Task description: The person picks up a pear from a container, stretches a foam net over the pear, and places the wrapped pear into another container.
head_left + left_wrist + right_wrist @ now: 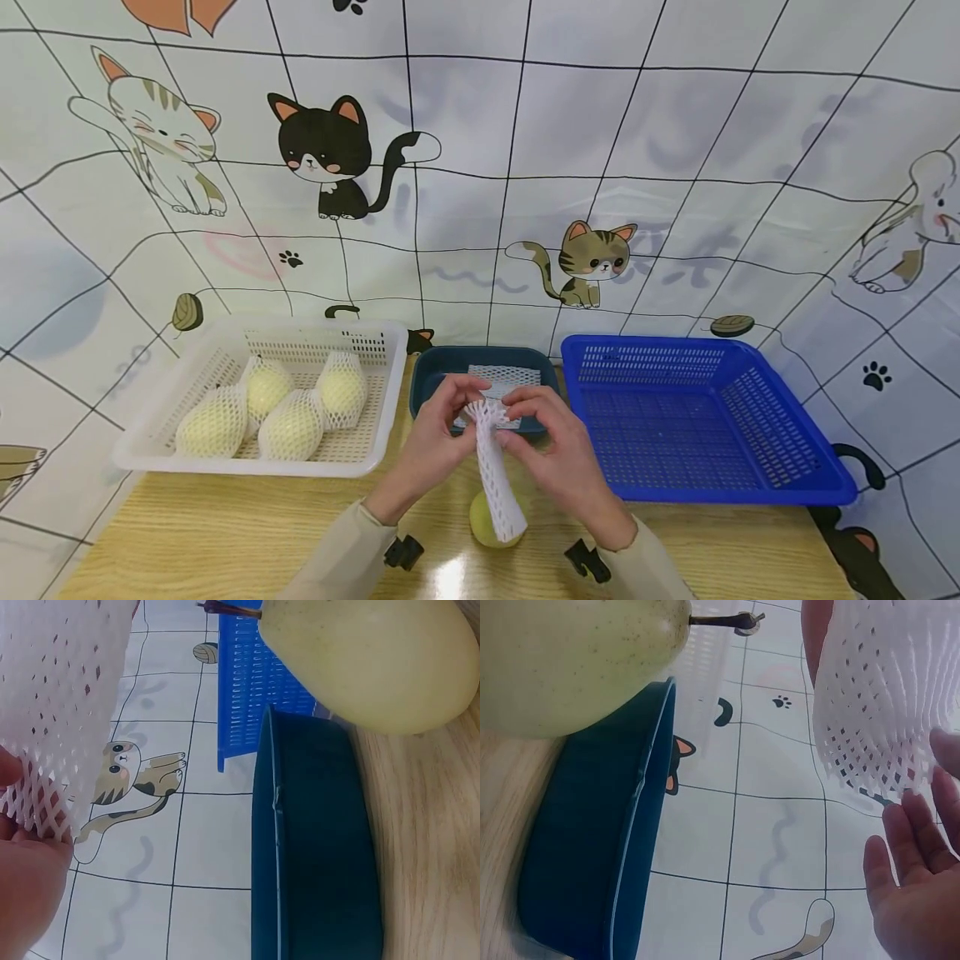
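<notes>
A white foam net sleeve [493, 479] hangs between my two hands, its top end spread and its lower end dangling in front of a pear. My left hand [441, 437] pinches the sleeve's upper rim from the left. My right hand [561, 454] grips the same rim between thumb and fingers on the right. The yellow-green pear [480, 523] stands on the table below, partly hidden by the sleeve. Both wrist views show the pear [382, 660] close up with its stem, bare of netting. Behind the hands sits a dark teal bin [426, 371] with flat foam nets [510, 375] inside.
At left, a white basket [255, 467] holds several pears [291, 425] in foam nets. A blue plastic basket [667, 442] stands at right. Behind rises a cat-print cloth [465, 125]; the wooden tabletop [225, 533] runs along the front.
</notes>
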### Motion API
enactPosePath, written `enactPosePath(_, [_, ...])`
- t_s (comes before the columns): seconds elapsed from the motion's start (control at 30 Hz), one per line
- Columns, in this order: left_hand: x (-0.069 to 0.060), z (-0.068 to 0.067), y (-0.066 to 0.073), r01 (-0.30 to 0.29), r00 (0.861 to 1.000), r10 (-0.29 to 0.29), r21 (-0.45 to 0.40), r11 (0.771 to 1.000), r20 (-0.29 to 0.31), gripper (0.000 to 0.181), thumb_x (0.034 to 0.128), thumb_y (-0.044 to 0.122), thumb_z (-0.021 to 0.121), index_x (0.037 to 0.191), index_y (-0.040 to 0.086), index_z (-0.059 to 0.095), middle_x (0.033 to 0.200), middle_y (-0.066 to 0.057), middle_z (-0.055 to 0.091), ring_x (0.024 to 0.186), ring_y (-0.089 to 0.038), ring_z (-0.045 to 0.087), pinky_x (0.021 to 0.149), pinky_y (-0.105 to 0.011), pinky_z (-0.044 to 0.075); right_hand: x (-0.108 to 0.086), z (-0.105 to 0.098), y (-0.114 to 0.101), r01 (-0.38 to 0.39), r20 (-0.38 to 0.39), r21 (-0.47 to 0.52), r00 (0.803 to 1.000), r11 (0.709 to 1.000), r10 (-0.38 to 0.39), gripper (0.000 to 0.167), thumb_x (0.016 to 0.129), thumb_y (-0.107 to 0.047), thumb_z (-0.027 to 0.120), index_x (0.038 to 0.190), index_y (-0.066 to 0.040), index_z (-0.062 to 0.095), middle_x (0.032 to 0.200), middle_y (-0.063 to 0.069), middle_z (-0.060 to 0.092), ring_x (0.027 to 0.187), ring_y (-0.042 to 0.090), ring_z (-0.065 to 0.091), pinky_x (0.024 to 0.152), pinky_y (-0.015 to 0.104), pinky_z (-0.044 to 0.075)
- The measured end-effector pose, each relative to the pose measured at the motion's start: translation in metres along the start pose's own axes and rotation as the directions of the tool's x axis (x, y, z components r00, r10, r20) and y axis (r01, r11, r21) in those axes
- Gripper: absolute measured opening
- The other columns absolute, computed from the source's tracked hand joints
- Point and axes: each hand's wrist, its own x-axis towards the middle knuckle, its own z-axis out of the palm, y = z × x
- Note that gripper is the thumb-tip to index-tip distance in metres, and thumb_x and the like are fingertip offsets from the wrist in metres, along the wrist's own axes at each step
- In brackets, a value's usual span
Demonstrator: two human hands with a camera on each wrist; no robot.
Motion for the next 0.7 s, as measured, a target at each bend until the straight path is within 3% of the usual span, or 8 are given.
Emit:
enactPosePath(0.17, [-0.001,0.0,-0.002,0.065,0.998,-0.065,0.007,0.998,0.011,0.032,0.0915,-0.012,0.06,0.12,0.002,0.059,0.107,-0.009,0.064,0.091,-0.012,0.06,0.084,-0.029,0.051,0.0,0.0,0.002,0.03,-0.033,0.065,0.999,0.997,-0.028,0.022,0.092,0.003,0.074,0.101,-0.016,0.066,0.12,0.002,0.069,0.114,0.024,0.064,0.098,0.028,0.05])
enactPosePath(0.33, [-0.003,-0.001,-0.005,0.091,0.995,-0.091,0.016,0.996,0.035,0.026,0.0892,-0.013,0.055,0.107,0.003,0.066,0.1,-0.005,0.063,0.087,-0.015,0.056,0.075,-0.028,0.049,-0.003,0.0,0.001,0.026,-0.063,0.187,0.998,0.982,-0.014,0.006,0.098,-0.001,0.065,0.102,-0.004,0.062,0.115,0.008,0.071,0.114,0.019,0.065,0.1,0.027,0.049])
enactPosePath(0.43, [-0.005,-0.002,-0.008,0.106,0.994,-0.106,-0.007,0.994,0.039,0.023,0.0862,-0.014,0.053,0.098,0.002,0.065,0.093,-0.004,0.059,0.081,-0.016,0.052,0.069,-0.024,0.045,-0.006,0.002,0.002,-0.004,-0.081,0.278,0.996,0.961,0.028,0.007,0.099,0.005,0.059,0.105,0.002,0.056,0.108,0.007,0.066,0.102,0.014,0.064,0.09,0.023,0.051])
enactPosePath(0.57, [-0.007,-0.004,-0.012,0.131,0.991,-0.126,-0.1,0.986,0.051,0.016,0.0898,-0.013,0.055,0.093,0.001,0.061,0.091,-0.005,0.055,0.083,-0.016,0.051,0.071,-0.023,0.044,-0.01,0.007,0.002,-0.097,-0.078,0.389,0.987,0.916,0.138,0.01,0.1,0.01,0.051,0.108,0.005,0.05,0.096,0.001,0.054,0.081,0.009,0.053,0.07,0.021,0.047])
enactPosePath(0.63, [-0.009,-0.006,-0.014,0.182,0.982,-0.171,-0.184,0.966,0.076,0.014,0.093,-0.01,0.055,0.094,0.004,0.059,0.093,-0.003,0.056,0.085,-0.015,0.053,0.074,-0.024,0.046,-0.012,0.009,0.001,-0.157,-0.057,0.423,0.978,0.892,0.2,0.007,0.102,0.007,0.05,0.108,0.006,0.048,0.092,-0.001,0.051,0.078,0.008,0.05,0.068,0.022,0.045])
enactPosePath(0.7, [-0.012,-0.008,-0.016,0.255,0.966,-0.226,-0.306,0.917,0.126,0.015,0.0937,-0.007,0.053,0.098,0.007,0.058,0.096,-0.001,0.056,0.087,-0.014,0.054,0.076,-0.025,0.048,-0.015,0.011,0.001,-0.232,-0.02,0.447,0.963,0.864,0.269,0.006,0.104,0.003,0.049,0.109,0.006,0.047,0.088,-0.002,0.049,0.076,0.007,0.049,0.066,0.021,0.044])
